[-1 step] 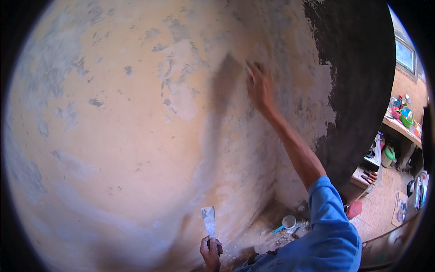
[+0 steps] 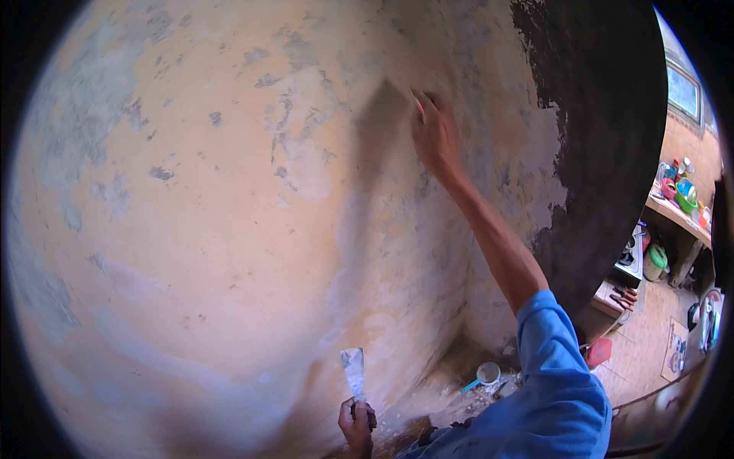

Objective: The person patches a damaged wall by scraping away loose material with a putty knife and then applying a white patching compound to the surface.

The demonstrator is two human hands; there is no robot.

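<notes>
My left grip (image 2: 357,428) is wrapped round a putty knife (image 2: 353,371), its flared blade pointing up, smeared chalky white, low before the wall (image 2: 229,237). My right grip (image 2: 437,141), raised there, curls; I cannot tell round what. Grey and whitish patches mottle the cream surface.

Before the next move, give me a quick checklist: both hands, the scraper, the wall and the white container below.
1. Left hand gripping the scraper: ok, blade pointing up.
2. Scraper blade clean: not ok, whitish smears on it.
3. Right hand touching the wall: cannot tell; it is raised in front of it.
4. Right hand's grip: cannot tell, fingertips partly hidden.
5. Wall evenly coloured: not ok, grey and pale patches.
6. White container clear of both hands: ok.
</notes>
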